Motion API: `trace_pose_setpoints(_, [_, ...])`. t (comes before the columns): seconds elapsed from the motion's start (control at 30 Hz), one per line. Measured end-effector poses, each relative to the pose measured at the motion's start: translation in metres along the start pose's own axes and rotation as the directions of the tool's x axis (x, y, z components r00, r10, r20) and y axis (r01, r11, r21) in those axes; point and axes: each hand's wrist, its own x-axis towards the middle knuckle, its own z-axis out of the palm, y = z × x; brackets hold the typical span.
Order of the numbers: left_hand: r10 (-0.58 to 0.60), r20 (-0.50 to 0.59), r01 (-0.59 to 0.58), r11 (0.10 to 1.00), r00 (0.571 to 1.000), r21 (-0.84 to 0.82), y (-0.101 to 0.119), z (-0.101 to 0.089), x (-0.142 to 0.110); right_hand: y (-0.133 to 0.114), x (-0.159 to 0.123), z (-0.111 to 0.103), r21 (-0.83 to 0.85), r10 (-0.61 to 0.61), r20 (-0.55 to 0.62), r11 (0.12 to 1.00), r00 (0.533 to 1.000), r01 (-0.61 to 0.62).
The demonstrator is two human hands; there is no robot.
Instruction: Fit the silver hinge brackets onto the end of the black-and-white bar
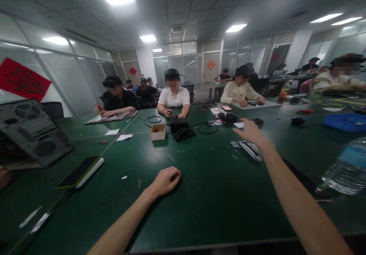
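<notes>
My left hand rests on the green table with its fingers curled into a loose fist. Nothing shows in it. My right hand is stretched forward over the table, its fingers apart and holding nothing. Just below that hand lies a silver metal part with a dark strip, beside a small metal bracket. Whether the right hand touches the table cannot be made out. Beyond my hands stand a small open cardboard box and a black box-shaped device with cables.
A computer case and a green-edged phone are on the left. A dark flat object, large water bottle and blue tray are on the right. A co-worker sits opposite; another person's hand shows at far left.
</notes>
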Motion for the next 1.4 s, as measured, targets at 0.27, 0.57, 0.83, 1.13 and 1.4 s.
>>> trace_pose_setpoints(0.27, [0.008,0.003,-0.008,1.000,1.000,0.022,0.002,-0.001,0.001,0.070,-0.025,0.095,-0.289,0.166,0.149,0.950,0.975,-0.118])
trace_pose_setpoints(0.57, [0.007,0.022,-0.007,1.000,1.000,0.016,0.006,-0.004,0.001,0.059,-0.026,0.100,-0.300,0.188,0.144,0.944,0.972,-0.138])
trace_pose_setpoints(0.83, [0.027,0.017,-0.027,1.000,0.999,0.006,0.005,-0.002,0.001,0.064,-0.024,0.099,-0.290,0.197,0.173,0.947,0.965,-0.141])
trace_pose_setpoints(1.13, [0.029,-0.001,-0.029,1.000,1.000,0.012,0.003,-0.001,0.000,0.065,-0.022,0.102,-0.259,0.185,0.160,0.956,0.970,-0.140])
trace_pose_setpoints(1.4, [0.012,0.017,-0.012,1.000,1.000,0.011,0.006,-0.003,0.000,0.066,-0.023,0.097,-0.223,0.173,0.158,0.965,0.972,-0.136])
